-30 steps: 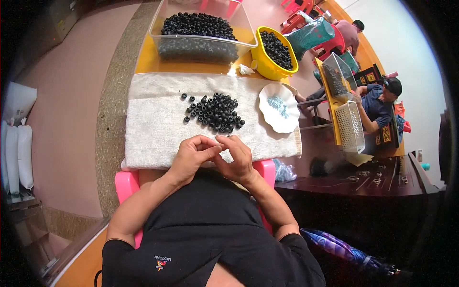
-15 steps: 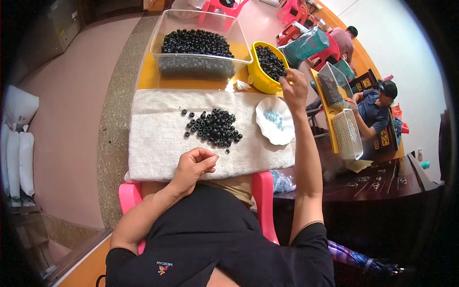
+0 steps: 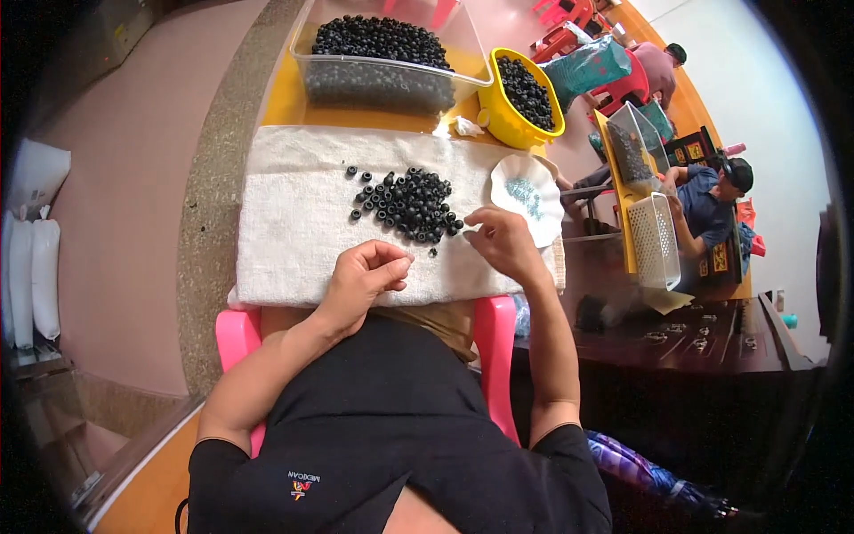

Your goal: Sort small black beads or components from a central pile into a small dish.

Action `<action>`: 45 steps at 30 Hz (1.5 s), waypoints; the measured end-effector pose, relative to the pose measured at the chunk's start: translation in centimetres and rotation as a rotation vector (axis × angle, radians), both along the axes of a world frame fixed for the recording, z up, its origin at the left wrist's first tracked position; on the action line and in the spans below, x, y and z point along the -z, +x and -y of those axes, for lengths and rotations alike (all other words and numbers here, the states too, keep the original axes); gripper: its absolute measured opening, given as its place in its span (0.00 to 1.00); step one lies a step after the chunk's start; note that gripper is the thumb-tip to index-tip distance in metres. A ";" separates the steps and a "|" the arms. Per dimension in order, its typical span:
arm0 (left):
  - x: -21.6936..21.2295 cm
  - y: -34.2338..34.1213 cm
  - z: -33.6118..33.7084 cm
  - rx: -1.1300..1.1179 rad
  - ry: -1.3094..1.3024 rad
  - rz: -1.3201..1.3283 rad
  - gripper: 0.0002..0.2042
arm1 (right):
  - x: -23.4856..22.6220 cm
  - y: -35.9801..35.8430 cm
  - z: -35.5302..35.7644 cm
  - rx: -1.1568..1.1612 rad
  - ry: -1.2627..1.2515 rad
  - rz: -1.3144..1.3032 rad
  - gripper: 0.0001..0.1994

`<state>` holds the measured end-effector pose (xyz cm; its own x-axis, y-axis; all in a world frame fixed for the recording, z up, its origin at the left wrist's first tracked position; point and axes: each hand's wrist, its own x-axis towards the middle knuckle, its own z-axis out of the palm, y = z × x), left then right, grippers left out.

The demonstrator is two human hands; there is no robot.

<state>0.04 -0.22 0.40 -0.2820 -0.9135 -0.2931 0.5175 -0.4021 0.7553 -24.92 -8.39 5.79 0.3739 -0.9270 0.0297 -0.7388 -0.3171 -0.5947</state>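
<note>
A loose pile of small black ring-like parts with holes lies on a white towel. Just below the pile, my left hand has thumb and forefinger pinched together; whatever they hold is too small to make out. At the pile's right edge hovers my right hand, its thumb and forefinger a little apart beside the outermost black parts, with nothing visible between them. Behind that hand sits a white scalloped dish with tiny pale blue pieces in it.
Beyond the towel stand a clear plastic bin and a yellow tub, both holding many black parts. A crumpled white tissue lies near the tub. At right, a co-worker sits by a white perforated basket.
My right hand has come from the yellow tub down and left to the pile's edge, its fingers now apart. My left hand stays pinched below the pile. The whole view has shifted slightly.
</note>
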 end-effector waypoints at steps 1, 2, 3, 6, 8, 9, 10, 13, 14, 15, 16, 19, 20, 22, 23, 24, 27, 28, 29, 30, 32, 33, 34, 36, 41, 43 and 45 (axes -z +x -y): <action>0.1 0.1 0.0 0.003 0.003 0.000 0.06 | 0.5 0.3 -0.4 -0.019 -0.042 0.013 0.09; 0.3 0.2 0.0 0.004 0.011 0.003 0.06 | 1.0 0.6 -0.7 -0.038 -0.085 0.026 0.09; 0.4 0.1 0.0 0.007 0.017 0.006 0.07 | 1.2 0.6 -1.1 -0.034 -0.082 0.028 0.09; 0.5 0.1 0.0 0.013 0.013 0.013 0.07 | 1.4 1.3 -2.0 -0.021 -0.102 -0.004 0.07; 0.3 0.2 -0.1 0.017 0.025 0.015 0.07 | 1.4 2.2 -2.8 -0.040 -0.125 -0.093 0.07; 0.2 0.2 0.0 0.022 0.029 0.015 0.07 | 1.3 2.8 -3.1 -0.019 -0.073 -0.072 0.08; 0.2 0.2 0.0 0.022 0.030 0.014 0.07 | 1.7 3.1 -3.3 -0.019 -0.072 -0.073 0.08; 0.3 0.2 0.0 0.018 0.018 0.002 0.07 | 2.5 3.7 -3.6 -0.057 -0.235 -0.135 0.07; 0.3 0.2 0.1 0.020 0.018 -0.004 0.07 | 2.4 3.9 -3.6 -0.058 -0.235 -0.136 0.07; 0.3 0.2 0.0 0.020 0.018 -0.010 0.07 | 2.4 4.1 -3.6 0.002 -0.222 -0.114 0.07; 0.4 0.3 0.0 0.017 0.019 -0.010 0.07 | 2.4 4.2 -3.6 0.064 -0.209 -0.093 0.06; 0.4 0.3 0.0 0.018 0.003 -0.009 0.06 | 2.7 3.9 -3.2 0.030 -0.296 -0.107 0.06; 0.5 0.3 0.0 0.018 0.006 -0.008 0.06 | 2.8 3.7 -3.2 0.030 -0.298 -0.107 0.06; 0.4 0.3 0.1 0.017 0.008 -0.007 0.06 | 3.0 3.5 -3.0 -0.026 -0.297 -0.199 0.08; 0.4 0.2 0.1 0.017 0.011 -0.009 0.06 | 3.0 3.5 -3.0 -0.026 -0.298 -0.199 0.08; 0.4 0.2 0.1 0.018 0.015 -0.011 0.06 | 2.9 3.6 -3.1 -0.016 -0.293 -0.213 0.09; 0.5 0.2 0.1 0.019 0.014 -0.011 0.06 | 3.1 3.7 -3.0 -0.004 -0.301 -0.234 0.10; 0.5 0.2 0.1 0.020 0.014 -0.011 0.06 | 3.2 3.7 -3.0 -0.002 -0.314 -0.241 0.10; 0.4 0.2 0.1 0.018 0.014 -0.012 0.06 | 3.2 3.8 -3.0 -0.002 -0.313 -0.241 0.10; 0.4 0.2 0.1 0.016 0.014 -0.012 0.06 | 3.1 3.9 -3.0 -0.016 -0.342 -0.221 0.11; 0.5 0.2 0.1 0.014 0.015 -0.015 0.06 | 3.3 4.0 -2.9 -0.030 -0.370 -0.199 0.11; 0.5 0.1 0.1 0.012 0.016 -0.019 0.06 | 3.6 3.9 -2.9 -0.035 -0.374 -0.192 0.11; 0.6 0.1 0.1 0.012 0.016 -0.019 0.06 | 3.8 3.8 -2.8 -0.041 -0.378 -0.184 0.10; 0.7 0.1 0.1 0.013 0.009 -0.019 0.06 | 3.9 3.7 -2.7 -0.054 -0.379 -0.185 0.10; 0.7 0.1 0.1 0.009 0.018 -0.019 0.06 | 3.6 3.9 -2.7 -0.065 -0.384 -0.161 0.10; 0.7 0.1 0.1 0.009 0.020 -0.022 0.06 | 3.4 4.0 -2.8 -0.070 -0.370 -0.192 0.12; 0.7 0.1 0.0 0.014 0.015 -0.028 0.06 | 3.4 3.9 -2.7 -0.065 -0.346 -0.213 0.12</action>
